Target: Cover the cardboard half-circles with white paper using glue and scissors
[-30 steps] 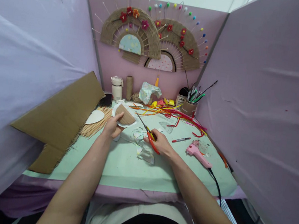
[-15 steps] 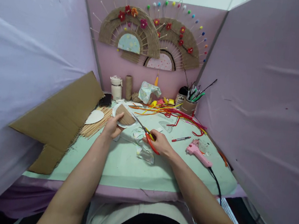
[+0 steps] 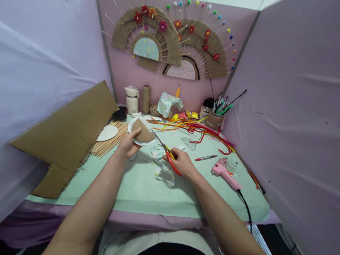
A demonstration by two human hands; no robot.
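left hand [image 3: 128, 142] grip pinches cardboard half-disc [image 3: 144, 133], likely keeping its edge free for scissors [image 3: 165, 147]; right hand [image 3: 182, 162] grip holds these, tips beside edge.

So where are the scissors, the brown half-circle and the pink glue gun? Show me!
Scissors [image 3: 165, 147]: head view, where the blades meet the handles.
Brown half-circle [image 3: 143, 132]: head view, middle of its flat face.
Pink glue gun [image 3: 227, 177]: head view, middle of its body.

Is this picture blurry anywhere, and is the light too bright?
In the head view, the light is soft, without harsh glare; the scissors and glue gun look fairly sharp; the marks on the protractor are too small to read.
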